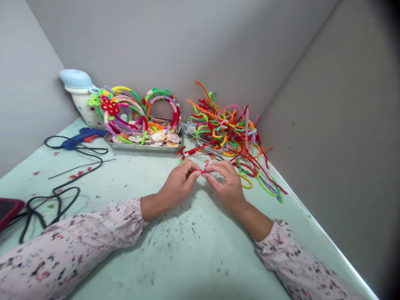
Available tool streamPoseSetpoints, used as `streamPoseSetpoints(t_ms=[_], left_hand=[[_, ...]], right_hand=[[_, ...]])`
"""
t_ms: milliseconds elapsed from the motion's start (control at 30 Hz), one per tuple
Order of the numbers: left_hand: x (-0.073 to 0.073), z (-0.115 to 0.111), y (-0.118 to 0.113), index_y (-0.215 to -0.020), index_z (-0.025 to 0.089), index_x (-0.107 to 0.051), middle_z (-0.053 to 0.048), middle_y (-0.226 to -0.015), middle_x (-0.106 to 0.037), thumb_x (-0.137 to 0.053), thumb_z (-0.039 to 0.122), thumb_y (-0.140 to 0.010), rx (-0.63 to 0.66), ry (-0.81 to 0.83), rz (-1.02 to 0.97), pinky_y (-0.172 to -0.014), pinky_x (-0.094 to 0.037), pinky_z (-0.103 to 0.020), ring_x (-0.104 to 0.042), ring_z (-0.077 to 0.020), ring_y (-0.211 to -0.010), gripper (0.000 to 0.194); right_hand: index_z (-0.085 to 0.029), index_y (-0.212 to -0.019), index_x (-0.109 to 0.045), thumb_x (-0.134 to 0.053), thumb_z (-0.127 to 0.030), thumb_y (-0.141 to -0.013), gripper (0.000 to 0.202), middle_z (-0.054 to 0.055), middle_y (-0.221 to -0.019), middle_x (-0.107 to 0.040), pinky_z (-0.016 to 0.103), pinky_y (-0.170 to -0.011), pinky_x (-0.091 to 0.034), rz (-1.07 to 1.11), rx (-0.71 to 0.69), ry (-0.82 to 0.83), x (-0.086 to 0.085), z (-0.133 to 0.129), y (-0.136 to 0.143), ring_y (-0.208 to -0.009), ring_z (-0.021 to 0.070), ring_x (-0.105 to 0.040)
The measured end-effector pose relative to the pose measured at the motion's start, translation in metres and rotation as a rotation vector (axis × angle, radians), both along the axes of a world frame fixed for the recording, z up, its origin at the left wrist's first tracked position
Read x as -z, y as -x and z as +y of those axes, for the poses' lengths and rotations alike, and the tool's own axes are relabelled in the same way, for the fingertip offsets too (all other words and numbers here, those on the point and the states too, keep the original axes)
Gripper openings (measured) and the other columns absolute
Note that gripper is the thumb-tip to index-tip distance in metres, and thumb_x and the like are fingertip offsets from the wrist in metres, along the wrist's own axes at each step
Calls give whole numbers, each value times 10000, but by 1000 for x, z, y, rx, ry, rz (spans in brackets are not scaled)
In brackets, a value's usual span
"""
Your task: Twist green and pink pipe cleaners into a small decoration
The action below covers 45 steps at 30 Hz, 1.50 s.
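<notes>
Both hands meet above the middle of the pale green table (200, 250). Between their fingertips is a small pink pipe cleaner piece (203, 171). My left hand (178, 183) pinches its left side with thumb and forefinger, and my right hand (227, 186) pinches the right side. Much of the piece is hidden by the fingers. Just behind and right of my hands lies a tangled heap of coloured pipe cleaners (228, 129).
Back left, a metal tray (143, 147) holds shells and fuzzy coloured rings (125, 108). A blue glue gun (81, 137) with a black cord, a white container with a blue lid (84, 100) and a red-edged device (11, 210) are at left. Walls stand behind and right.
</notes>
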<state>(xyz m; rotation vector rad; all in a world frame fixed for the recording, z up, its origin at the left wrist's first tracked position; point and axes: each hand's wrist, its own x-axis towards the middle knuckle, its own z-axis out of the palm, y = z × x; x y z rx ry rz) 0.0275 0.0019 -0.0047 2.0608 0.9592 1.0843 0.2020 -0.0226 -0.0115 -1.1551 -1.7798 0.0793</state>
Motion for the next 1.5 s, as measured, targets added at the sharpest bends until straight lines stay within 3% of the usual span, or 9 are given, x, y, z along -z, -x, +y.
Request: streamPoseSetpoints(t_ms=[567, 867, 1500], left_hand=[[2, 1, 0, -857, 164, -571, -20, -808, -591, -470, 267, -913, 1, -29, 6, -688, -410, -259, -534, -144, -748, 155], [2, 0, -1, -876, 161, -565, -26, -829, -593, -462, 259, -921, -10, -37, -12, -703, -413, -264, -536, -145, -771, 149], [3, -1, -1, -866, 158, -564, -23, -816, -576, -463, 247, -923, -3, -60, 9, -705, -410, -265, -527, -141, -766, 146]], right_hand=[[-230, -861, -662, -652, -313, -820, 93, 22, -891, -626, 366, -871, -469, 125, -92, 187, 0, 1, 1, -898, 182, -600], [-238, -922, -634, -677, -287, -800, 138, 31, -938, -618, 379, -882, -461, 80, -50, 77, 0, 1, 0, -944, 194, -584], [-233, -863, -599, -626, -247, -829, 46, 25, -870, -594, 380, -831, -449, 1, -95, 49, -1, 3, -1, -898, 200, -566]])
